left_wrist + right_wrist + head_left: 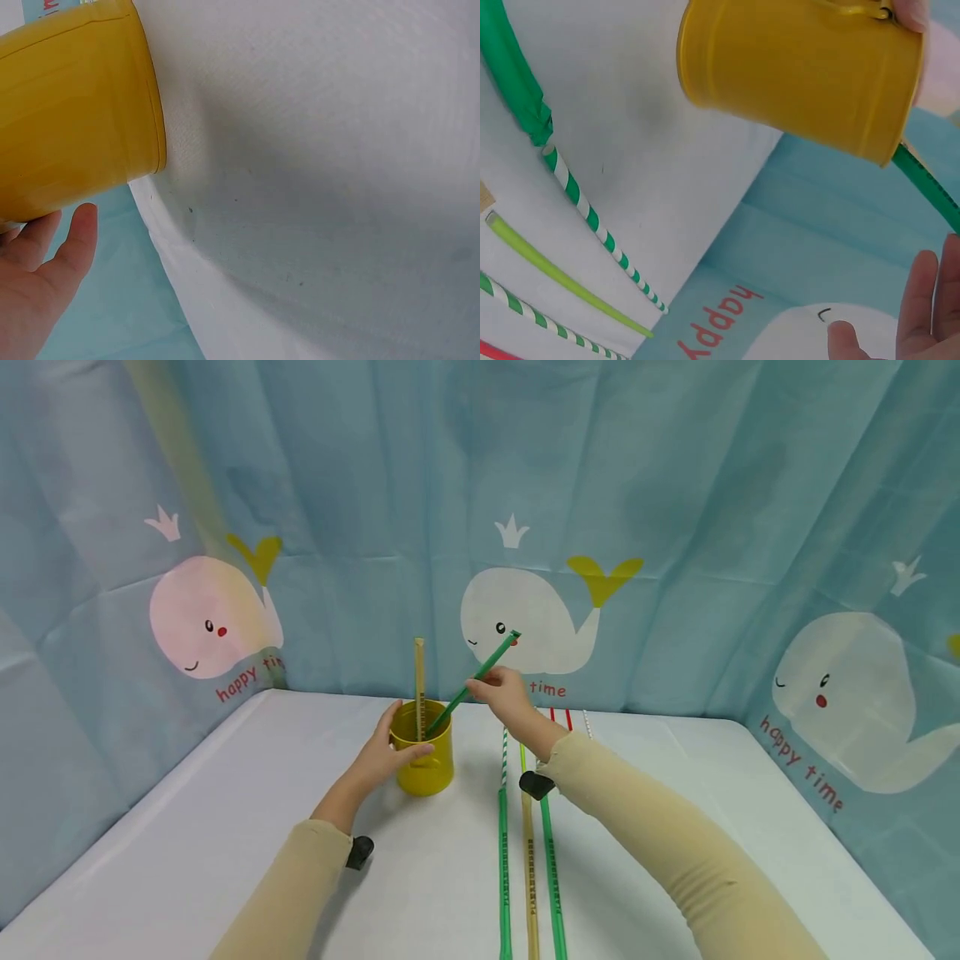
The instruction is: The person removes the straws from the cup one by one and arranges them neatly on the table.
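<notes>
A yellow metal bucket [425,772] stands upright on the table, its small handle loop facing forward. My left hand [378,760] holds it at the rim, thumb across the front and fingers round the left side; in the left wrist view fingertips [84,225] lie close along the bucket's wall. A tan wrapped straw [420,677] with dark print stands inside the bucket. With my right hand [510,697] I pinch a green wrapped straw [487,664], which slants with its lower end inside the bucket's mouth. The right wrist view shows part of this straw at the rim.
Right of the bucket, a green sleeve [504,868], a tan sleeve [531,877] and another green sleeve [555,877] lie lengthwise. Beyond them lie green-striped straws [600,229], a lime straw [566,277] and red straws [568,720]. A whale-print curtain [360,527] hangs behind the table.
</notes>
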A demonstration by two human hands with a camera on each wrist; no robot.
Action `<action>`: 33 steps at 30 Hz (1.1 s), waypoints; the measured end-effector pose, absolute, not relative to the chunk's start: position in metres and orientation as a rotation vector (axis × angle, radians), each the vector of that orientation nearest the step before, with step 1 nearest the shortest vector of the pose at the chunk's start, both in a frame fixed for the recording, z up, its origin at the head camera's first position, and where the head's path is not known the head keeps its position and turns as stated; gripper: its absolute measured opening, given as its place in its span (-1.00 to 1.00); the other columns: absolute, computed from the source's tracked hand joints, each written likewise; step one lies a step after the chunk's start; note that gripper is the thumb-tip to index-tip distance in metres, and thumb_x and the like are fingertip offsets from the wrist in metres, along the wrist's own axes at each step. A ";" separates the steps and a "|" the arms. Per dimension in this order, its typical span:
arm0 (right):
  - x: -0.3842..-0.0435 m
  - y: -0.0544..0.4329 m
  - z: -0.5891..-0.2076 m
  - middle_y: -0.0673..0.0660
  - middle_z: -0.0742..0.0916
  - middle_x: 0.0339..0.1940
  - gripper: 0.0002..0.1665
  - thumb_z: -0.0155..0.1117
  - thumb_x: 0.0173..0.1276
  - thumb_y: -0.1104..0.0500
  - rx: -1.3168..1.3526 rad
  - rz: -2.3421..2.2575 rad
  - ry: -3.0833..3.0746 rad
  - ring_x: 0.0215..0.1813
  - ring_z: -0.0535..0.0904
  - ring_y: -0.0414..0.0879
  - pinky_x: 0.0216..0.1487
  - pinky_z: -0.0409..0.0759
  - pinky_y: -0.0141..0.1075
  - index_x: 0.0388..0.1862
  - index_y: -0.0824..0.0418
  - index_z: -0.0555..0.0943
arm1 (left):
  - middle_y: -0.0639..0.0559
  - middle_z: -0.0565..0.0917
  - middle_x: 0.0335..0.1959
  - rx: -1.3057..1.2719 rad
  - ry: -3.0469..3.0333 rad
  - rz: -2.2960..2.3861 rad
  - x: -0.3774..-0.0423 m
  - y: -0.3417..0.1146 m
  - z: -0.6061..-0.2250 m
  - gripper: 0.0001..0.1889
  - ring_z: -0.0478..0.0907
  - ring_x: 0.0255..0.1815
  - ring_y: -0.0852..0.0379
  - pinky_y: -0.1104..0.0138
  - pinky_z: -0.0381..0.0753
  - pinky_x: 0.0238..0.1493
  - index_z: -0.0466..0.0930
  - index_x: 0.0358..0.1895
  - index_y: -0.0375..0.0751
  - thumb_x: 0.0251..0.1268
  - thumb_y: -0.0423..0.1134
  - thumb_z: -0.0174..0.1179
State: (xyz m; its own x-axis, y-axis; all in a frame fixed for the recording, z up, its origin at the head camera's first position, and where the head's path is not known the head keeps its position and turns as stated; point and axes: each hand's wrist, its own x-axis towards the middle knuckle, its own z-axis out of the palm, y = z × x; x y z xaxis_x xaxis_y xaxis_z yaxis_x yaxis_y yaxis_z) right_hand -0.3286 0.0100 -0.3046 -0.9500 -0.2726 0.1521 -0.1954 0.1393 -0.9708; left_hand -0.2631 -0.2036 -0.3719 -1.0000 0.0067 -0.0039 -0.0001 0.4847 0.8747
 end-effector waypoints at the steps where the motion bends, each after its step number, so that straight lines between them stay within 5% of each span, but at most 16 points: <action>1: -0.328 0.011 -0.304 0.25 0.68 -0.10 -0.74 0.22 0.43 0.24 -0.467 -1.985 2.314 0.04 0.59 0.16 0.18 0.54 -0.13 -0.02 0.41 0.58 | -0.25 -0.11 0.56 0.004 2.703 1.590 -0.263 -0.204 -0.372 0.16 -0.11 0.52 -0.30 -0.23 -0.08 0.41 -0.40 0.57 -0.03 0.18 0.21 0.29; 10: -0.324 0.031 -0.294 0.13 0.69 -0.23 -0.76 0.25 0.41 0.24 -0.419 -2.121 2.281 -0.04 0.58 0.12 0.16 0.52 -0.10 -0.06 0.39 0.59 | -0.25 -0.10 0.56 0.003 2.699 1.583 -0.265 -0.201 -0.371 0.16 -0.08 0.51 -0.30 -0.22 -0.06 0.41 -0.39 0.57 -0.04 0.16 0.23 0.29; 27: -0.311 0.054 -0.280 0.12 0.64 -0.10 -0.67 0.20 0.44 0.24 -0.411 -2.175 2.296 0.11 0.51 0.17 0.25 0.42 -0.03 0.08 0.43 0.54 | -0.24 -0.13 0.56 0.002 2.703 1.593 -0.264 -0.204 -0.373 0.13 -0.09 0.51 -0.28 -0.19 -0.03 0.42 -0.39 0.57 -0.04 0.21 0.19 0.28; 33: -0.306 0.067 -0.273 0.02 0.62 -0.18 -0.68 0.18 0.45 0.23 -0.433 -2.176 2.323 -0.07 0.52 -0.06 0.00 0.47 -0.20 0.08 0.40 0.54 | -0.25 -0.13 0.56 0.016 2.707 1.591 -0.264 -0.204 -0.373 0.14 -0.10 0.51 -0.29 -0.20 -0.03 0.42 -0.40 0.57 -0.05 0.20 0.20 0.28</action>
